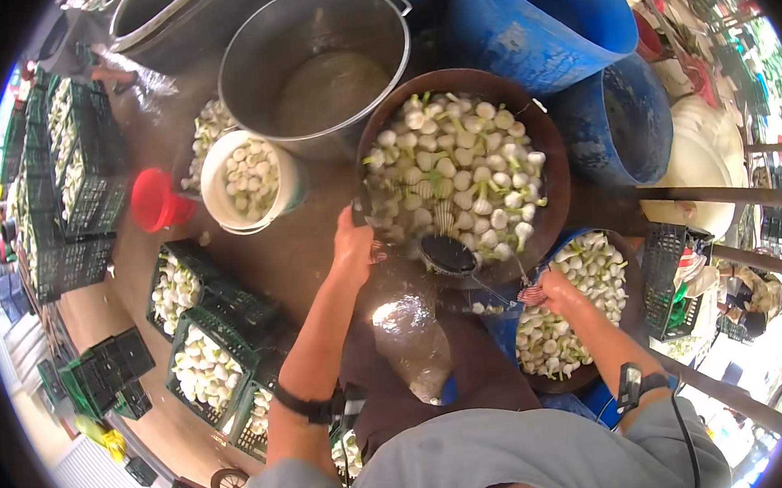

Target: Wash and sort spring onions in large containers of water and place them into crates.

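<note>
In front of me a wide brown basin (551, 178) holds water and many white bulbs (458, 162) with green stem stubs, like fresh garlic. At its near left edge my left hand (353, 247) is closed round the rim by a dark handle-like piece. My right hand (550, 293) closes on the near right edge, its fingertips streaked and blurred. Between the hands, inside the near rim, is a dark round piece (449, 253) whose kind I cannot make out. Thin streaks of water show by the right hand. Beneath that hand stands another tub of bulbs (564, 322).
A large metal pot (244, 82) and a white bucket of bulbs (211, 198) stand left of the basin, near a red bucket (154, 199). Blue barrels (504, 41) rise behind it. Green crates of bulbs (220, 333) sit on the wet floor, with stacked crates (88, 188) farther left.
</note>
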